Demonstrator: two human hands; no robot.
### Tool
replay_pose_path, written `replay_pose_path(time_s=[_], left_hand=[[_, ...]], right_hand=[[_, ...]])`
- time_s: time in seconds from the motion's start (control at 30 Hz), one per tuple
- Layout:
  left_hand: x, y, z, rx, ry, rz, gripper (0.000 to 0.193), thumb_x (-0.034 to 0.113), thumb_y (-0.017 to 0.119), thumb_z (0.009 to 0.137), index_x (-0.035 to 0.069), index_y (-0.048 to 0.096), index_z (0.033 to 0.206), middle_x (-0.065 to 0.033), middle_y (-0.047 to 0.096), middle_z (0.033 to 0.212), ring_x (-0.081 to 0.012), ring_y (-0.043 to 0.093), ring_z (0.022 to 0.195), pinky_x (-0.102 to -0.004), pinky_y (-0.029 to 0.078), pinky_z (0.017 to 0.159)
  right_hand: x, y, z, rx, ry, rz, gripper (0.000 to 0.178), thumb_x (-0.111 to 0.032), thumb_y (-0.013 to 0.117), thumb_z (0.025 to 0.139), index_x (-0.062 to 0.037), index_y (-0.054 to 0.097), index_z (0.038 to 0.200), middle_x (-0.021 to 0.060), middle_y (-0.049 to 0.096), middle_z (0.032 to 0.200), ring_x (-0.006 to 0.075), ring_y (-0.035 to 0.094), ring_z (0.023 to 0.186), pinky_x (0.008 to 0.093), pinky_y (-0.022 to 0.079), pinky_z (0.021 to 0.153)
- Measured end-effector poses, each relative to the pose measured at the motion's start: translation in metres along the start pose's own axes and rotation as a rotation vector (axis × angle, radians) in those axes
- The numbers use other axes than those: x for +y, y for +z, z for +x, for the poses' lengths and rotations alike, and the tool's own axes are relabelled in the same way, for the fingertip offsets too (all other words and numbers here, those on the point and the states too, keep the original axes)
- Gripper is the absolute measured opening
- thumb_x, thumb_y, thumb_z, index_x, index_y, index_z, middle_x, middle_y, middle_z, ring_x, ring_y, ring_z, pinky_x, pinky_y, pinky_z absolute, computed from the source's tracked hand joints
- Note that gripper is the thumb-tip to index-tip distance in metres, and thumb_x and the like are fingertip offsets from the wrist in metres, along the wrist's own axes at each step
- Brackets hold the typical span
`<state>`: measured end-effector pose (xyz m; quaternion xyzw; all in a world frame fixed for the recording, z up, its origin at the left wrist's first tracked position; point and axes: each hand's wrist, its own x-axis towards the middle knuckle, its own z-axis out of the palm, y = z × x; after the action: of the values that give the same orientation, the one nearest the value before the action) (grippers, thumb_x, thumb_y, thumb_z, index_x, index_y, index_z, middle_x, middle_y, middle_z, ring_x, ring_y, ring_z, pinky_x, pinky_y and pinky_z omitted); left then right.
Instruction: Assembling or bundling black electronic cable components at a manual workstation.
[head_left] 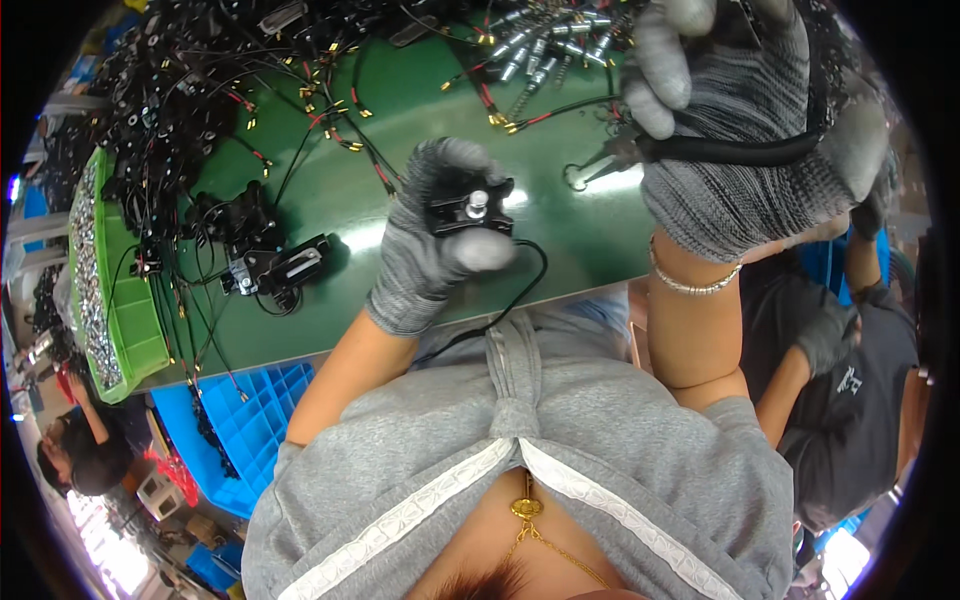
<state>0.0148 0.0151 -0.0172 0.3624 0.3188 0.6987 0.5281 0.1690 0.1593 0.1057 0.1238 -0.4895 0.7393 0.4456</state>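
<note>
My left hand (425, 225), in a grey knit glove, is closed around a black bracket-like part (447, 207). A silver pin (477, 204) stands out of its middle, and a thin black cable (535, 285) hangs from it toward my lap. My right hand (735, 95), gloved the same way, grips pliers with black sleeved handles (735, 151). The pliers' narrow tips point left toward the part, apart from it. At those tips is a small open ring (573, 178); how firmly it is held I cannot tell.
Silver spring-and-pin pieces (540, 70) lie at the table's far side. Black cabled parts (160, 130) are heaped along the left. A green bin (135, 310) of small metal pieces and blue crates (255, 410) stand left. A co-worker's gloved hand (830, 338) is at right.
</note>
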Motion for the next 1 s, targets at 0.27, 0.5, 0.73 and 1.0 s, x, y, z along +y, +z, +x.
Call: replay_pose_path(time_s=[0.27,0.5,0.73,1.0], left_hand=[[0.009,0.013,0.000,0.030,-0.084,0.227,0.071,0.008,0.089,0.062,0.014,0.048,0.119,0.0014,0.054,0.102,-0.0102,0.053,0.094,-0.0273,0.048,0.085],[0.017,0.018,-0.001,0.062,-0.161,0.102,0.065,0.012,0.088,0.065,0.011,0.049,0.118,-0.0009,0.056,0.105,-0.0121,0.056,0.098,-0.0291,0.048,0.088],[0.015,0.014,0.001,0.029,-0.164,-0.087,0.035,0.020,0.063,0.089,0.009,0.050,0.120,-0.0053,0.060,0.105,-0.0119,0.059,0.086,-0.0261,0.050,0.071],[0.013,0.013,-0.001,0.087,-0.186,-0.074,0.034,0.018,0.061,0.091,0.008,0.049,0.122,-0.0070,0.062,0.104,-0.0119,0.059,0.091,-0.0264,0.051,0.074]], right_hand=[[0.051,0.001,0.022,-0.274,-0.095,0.320,0.071,-0.052,0.046,0.096,0.0080,0.041,0.134,0.0277,0.058,0.106,0.0267,0.065,0.080,0.0336,0.057,0.062],[0.066,0.018,0.005,-0.337,-0.095,0.188,0.082,-0.061,0.046,0.092,0.0096,0.039,0.135,0.0277,0.058,0.106,0.0247,0.062,0.074,0.0333,0.055,0.059],[0.069,0.024,-0.008,0.033,-0.151,0.265,0.080,-0.064,0.044,0.091,0.0084,0.046,0.127,0.0271,0.057,0.108,0.0251,0.062,0.076,0.0320,0.054,0.058],[0.057,0.048,-0.018,0.332,0.157,0.163,0.076,-0.061,0.046,0.091,0.0071,0.047,0.125,0.0259,0.057,0.108,0.0251,0.061,0.079,0.0322,0.054,0.060]])
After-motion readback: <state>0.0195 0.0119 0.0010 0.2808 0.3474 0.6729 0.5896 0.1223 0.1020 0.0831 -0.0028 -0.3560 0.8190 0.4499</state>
